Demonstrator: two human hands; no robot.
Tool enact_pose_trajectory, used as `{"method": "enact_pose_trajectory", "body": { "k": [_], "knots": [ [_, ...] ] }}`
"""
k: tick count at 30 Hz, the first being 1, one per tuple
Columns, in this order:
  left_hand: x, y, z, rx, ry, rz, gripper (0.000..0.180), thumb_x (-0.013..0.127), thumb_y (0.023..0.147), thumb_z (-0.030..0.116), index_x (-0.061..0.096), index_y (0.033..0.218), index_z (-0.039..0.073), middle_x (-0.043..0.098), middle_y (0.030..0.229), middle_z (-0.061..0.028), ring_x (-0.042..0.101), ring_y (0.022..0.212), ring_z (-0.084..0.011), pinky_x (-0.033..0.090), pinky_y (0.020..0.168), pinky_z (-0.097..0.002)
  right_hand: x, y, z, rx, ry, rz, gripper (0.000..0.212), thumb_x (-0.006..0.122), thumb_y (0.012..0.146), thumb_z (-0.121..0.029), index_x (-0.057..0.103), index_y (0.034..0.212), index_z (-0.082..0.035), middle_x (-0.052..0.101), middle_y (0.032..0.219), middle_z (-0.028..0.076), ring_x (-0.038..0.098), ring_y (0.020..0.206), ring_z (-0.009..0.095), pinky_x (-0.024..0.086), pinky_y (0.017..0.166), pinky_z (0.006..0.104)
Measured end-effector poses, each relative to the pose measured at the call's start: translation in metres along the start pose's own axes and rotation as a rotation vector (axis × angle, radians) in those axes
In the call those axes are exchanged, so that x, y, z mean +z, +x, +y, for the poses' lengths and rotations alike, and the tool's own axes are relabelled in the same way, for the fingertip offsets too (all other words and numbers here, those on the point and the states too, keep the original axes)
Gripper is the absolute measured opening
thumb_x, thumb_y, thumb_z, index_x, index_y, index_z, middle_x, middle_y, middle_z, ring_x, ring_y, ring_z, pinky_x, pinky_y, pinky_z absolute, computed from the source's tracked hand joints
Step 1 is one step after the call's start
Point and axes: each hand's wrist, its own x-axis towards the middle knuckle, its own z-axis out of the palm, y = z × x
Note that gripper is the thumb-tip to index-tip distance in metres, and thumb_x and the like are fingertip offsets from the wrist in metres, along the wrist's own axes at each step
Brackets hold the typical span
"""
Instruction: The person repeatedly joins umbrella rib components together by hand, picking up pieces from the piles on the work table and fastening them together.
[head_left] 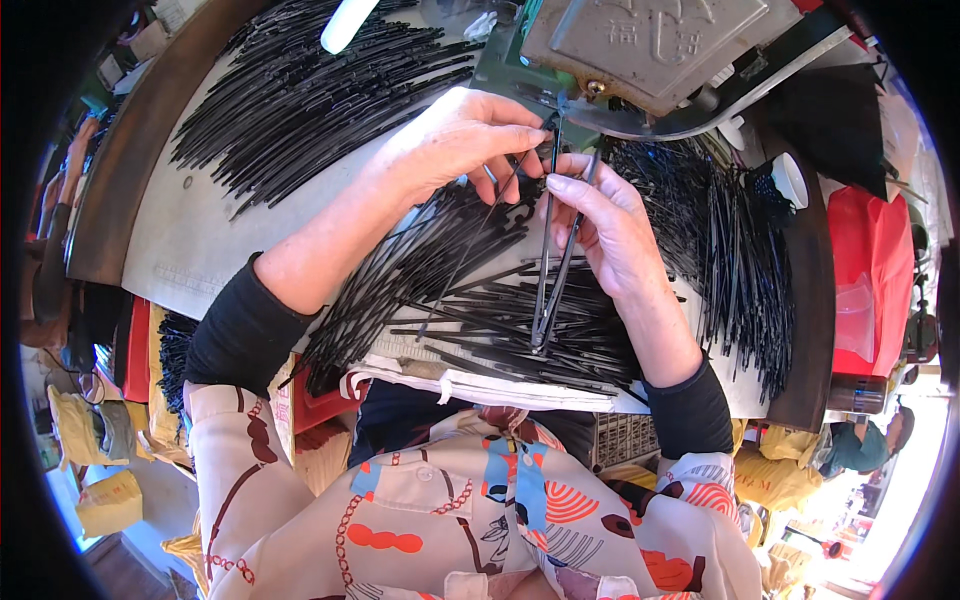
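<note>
My left hand [470, 145] reaches in close under the machine head, thumb and fingers pinched around the upper end of a thin black rod. Another slim dark rod [455, 272] slants down from beneath its fingers. My right hand [605, 225] is closed on a pair of long black rods [541, 290] that meet at their lower ends in a narrow V. Their upper ends rise between both hands toward the green machine [510, 65]. Fingers partly hide the exact contact with the machine. Under my hands lies a loose pile of similar black rods [570, 310].
A large heap of black rods [320, 95] covers the back left of the pale worktop [165, 235]; another heap [735, 260] fills the right side. A grey metal cover [640, 45] and curved metal bar [770, 85] overhang my hands. A rolled white cloth [490, 390] lines the front edge.
</note>
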Motion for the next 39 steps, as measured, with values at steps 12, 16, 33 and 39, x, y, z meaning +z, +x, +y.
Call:
{"method": "enact_pose_trajectory", "body": {
  "k": [12,16,33,39],
  "knots": [
    [0.000,0.004,-0.003,-0.063,-0.003,-0.003,0.033,0.058,0.085,0.029,0.061,0.096,-0.002,0.060,0.067,-0.0064,0.055,0.046,-0.0107,0.041,0.039,-0.0196,0.002,0.005,-0.002,-0.015,-0.016,-0.017,0.025,0.061,0.083,-0.022,0.054,0.098,-0.004,0.058,0.072,0.004,0.054,0.054,0.010,0.040,0.043,0.0186],
    [0.001,0.003,-0.005,-0.046,-0.008,0.017,0.033,0.058,0.085,0.029,0.061,0.095,-0.002,0.059,0.066,-0.0058,0.055,0.045,-0.0102,0.040,0.039,-0.0197,0.003,0.006,-0.003,-0.012,-0.004,-0.019,0.023,0.060,0.083,-0.021,0.055,0.098,-0.004,0.058,0.072,0.004,0.054,0.053,0.010,0.040,0.044,0.0184],
    [0.001,0.006,-0.007,-0.022,0.069,0.037,0.033,0.056,0.086,0.031,0.061,0.089,-0.002,0.057,0.060,-0.0056,0.054,0.043,-0.0112,0.039,0.037,-0.0204,0.003,0.013,-0.005,-0.019,-0.078,-0.052,0.019,0.058,0.084,-0.020,0.057,0.093,-0.003,0.058,0.070,0.004,0.054,0.052,0.009,0.040,0.043,0.0188],
    [0.002,0.007,-0.004,-0.036,0.070,0.026,0.034,0.056,0.086,0.031,0.061,0.088,-0.003,0.056,0.058,-0.0058,0.053,0.040,-0.0106,0.037,0.036,-0.0194,0.000,0.015,-0.001,-0.001,-0.019,-0.016,0.020,0.060,0.084,-0.022,0.057,0.092,-0.004,0.059,0.070,0.004,0.055,0.053,0.009,0.040,0.044,0.0182]
  ]
}}
